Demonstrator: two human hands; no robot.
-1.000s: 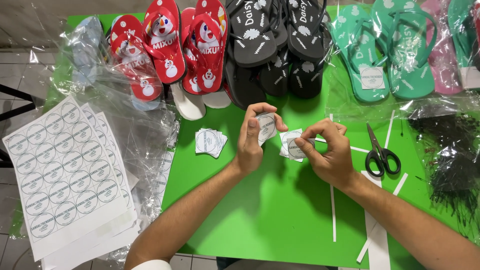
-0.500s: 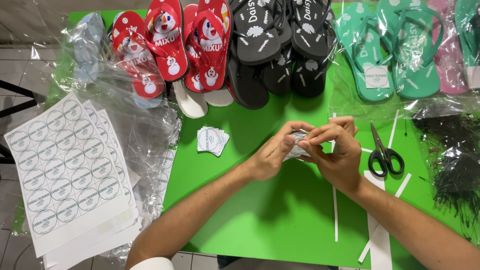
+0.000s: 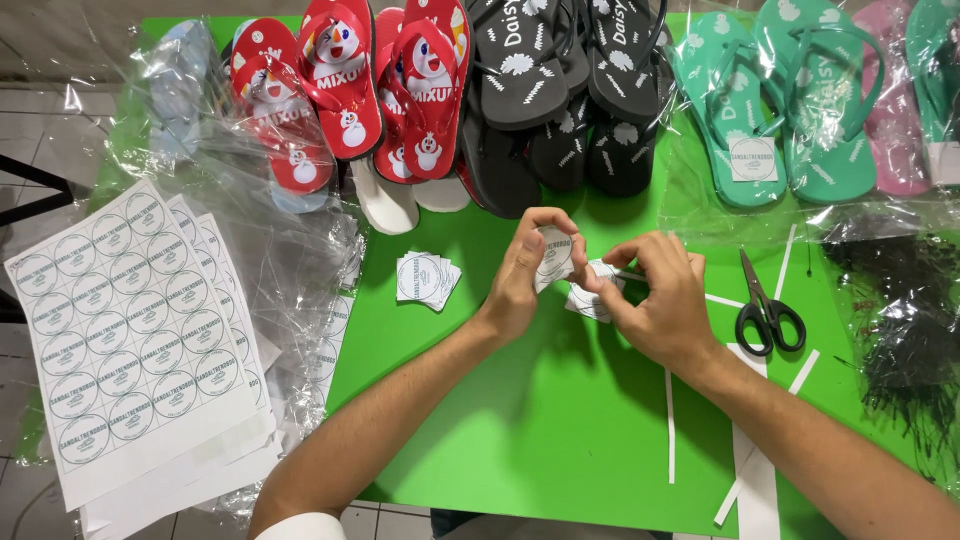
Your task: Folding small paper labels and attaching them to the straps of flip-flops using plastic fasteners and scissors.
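Over the green table (image 3: 520, 430) my left hand (image 3: 525, 275) pinches one small square paper label (image 3: 552, 255) with a round print, held upright at the fingertips. My right hand (image 3: 655, 300) grips a small stack of the same cut labels (image 3: 590, 295) just to the right, fingertips almost touching the left hand. A little pile of cut labels (image 3: 425, 279) lies on the table left of my hands. Black-handled scissors (image 3: 765, 305) lie right of my right hand.
Sheets of round printed labels (image 3: 125, 320) sit at the left beside crumpled clear plastic bags (image 3: 290, 250). Red, black, teal and pink flip-flops (image 3: 520, 70) line the far edge. White paper strips (image 3: 755, 470) lie near my right forearm. Black plastic ties (image 3: 905, 330) fill the right edge.
My hands came together half a second ago, and now the left hand has lifted one label away from the stack that the right hand keeps.
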